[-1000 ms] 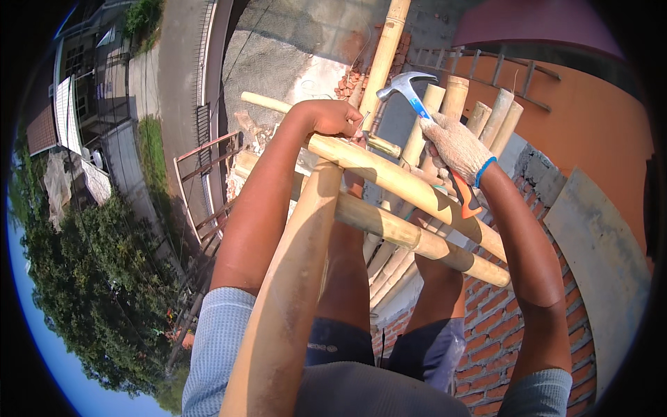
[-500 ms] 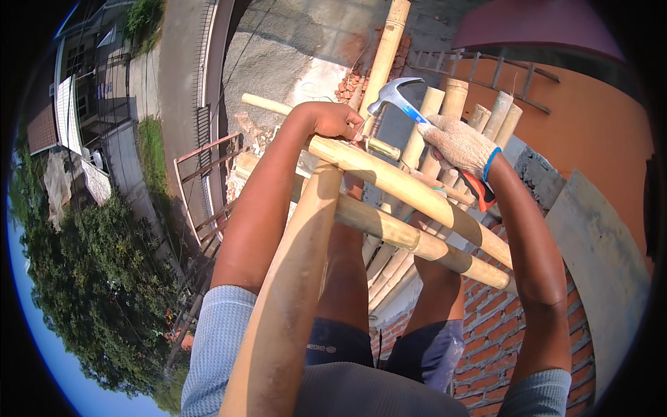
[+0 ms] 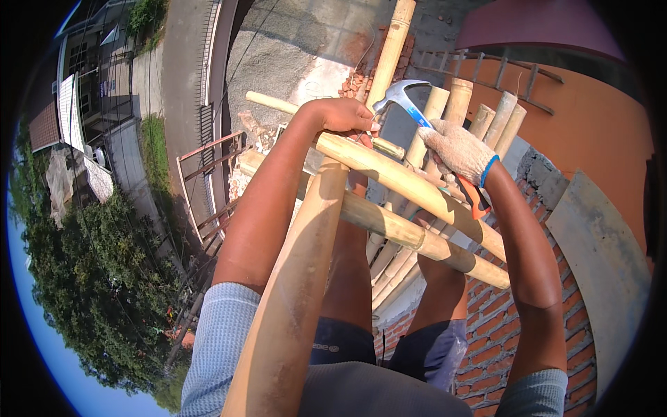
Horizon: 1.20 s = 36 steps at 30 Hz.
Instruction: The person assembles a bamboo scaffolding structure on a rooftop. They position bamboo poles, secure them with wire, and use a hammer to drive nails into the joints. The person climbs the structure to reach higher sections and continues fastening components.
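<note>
My bare left hand (image 3: 349,117) is closed in a pinch just above a thick horizontal bamboo pole (image 3: 410,182). What its fingertips hold is too small to make out; a thin wire-like strand shows below them. My right hand (image 3: 458,149), in a cream knit glove with a blue cuff, is closed round a claw hammer (image 3: 415,112) with a steel head, blue shaft and orange-and-black grip. The hammer's striking face is close to my left fingertips. A short bamboo end (image 3: 388,147) lies beside them, and an upright bamboo pole (image 3: 295,278) meets the horizontal one.
A second horizontal bamboo pole (image 3: 389,226) runs below the first. Several bamboo poles (image 3: 458,104) stand beyond my right hand. A brick wall (image 3: 497,333) and a grey slab (image 3: 597,257) are at right. Far below are a ladder (image 3: 479,66), gravel (image 3: 271,55) and a metal frame (image 3: 208,184).
My left fingers have moved slightly right, nearer the hammer head. The hammer has tilted a little in my right hand, and more of its grip shows. The whole view has shifted slightly.
</note>
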Motion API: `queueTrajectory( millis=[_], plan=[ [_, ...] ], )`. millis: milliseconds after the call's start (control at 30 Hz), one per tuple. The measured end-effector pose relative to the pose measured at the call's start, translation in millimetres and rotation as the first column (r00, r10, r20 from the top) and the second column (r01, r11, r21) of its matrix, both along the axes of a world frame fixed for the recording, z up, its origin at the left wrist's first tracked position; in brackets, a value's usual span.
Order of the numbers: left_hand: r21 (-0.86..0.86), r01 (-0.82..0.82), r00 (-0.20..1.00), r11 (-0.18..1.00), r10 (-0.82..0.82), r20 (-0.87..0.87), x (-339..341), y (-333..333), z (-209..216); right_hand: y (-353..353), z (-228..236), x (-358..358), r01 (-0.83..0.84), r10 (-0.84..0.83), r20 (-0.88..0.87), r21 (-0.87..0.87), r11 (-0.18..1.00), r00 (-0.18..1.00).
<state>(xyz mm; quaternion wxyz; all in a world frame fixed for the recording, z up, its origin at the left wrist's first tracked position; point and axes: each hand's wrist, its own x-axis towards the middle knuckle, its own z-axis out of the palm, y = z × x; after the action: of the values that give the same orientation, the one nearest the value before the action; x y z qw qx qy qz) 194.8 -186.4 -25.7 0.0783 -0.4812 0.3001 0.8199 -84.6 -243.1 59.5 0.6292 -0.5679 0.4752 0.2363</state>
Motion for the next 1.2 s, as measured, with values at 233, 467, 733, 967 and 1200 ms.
queueTrajectory(
  millis=[233,467,733,967,1200],
  plan=[
    [-0.115,0.039,0.999,0.993,-0.039,-0.001,1,1,4,2,-5,-6,0.239,-0.24,0.026,0.036,0.97,0.97],
    [-0.042,-0.028,1.0,0.999,0.028,-0.007,2,2,3,-16,-4,-5,0.47,-0.469,0.135,0.032,0.882,0.873],
    [-0.083,0.046,0.999,0.995,-0.046,0.004,3,0,1,-15,-3,5,0.253,-0.25,0.052,-0.051,0.966,0.967],
    [-0.06,-0.014,1.0,0.998,0.015,0.014,9,1,2,-16,0,-4,0.158,-0.159,0.045,0.013,0.987,0.986],
    [-0.115,0.053,0.998,0.992,-0.049,0.033,10,1,4,6,-4,3,0.149,-0.146,0.058,-0.056,0.987,0.988]
  ],
)
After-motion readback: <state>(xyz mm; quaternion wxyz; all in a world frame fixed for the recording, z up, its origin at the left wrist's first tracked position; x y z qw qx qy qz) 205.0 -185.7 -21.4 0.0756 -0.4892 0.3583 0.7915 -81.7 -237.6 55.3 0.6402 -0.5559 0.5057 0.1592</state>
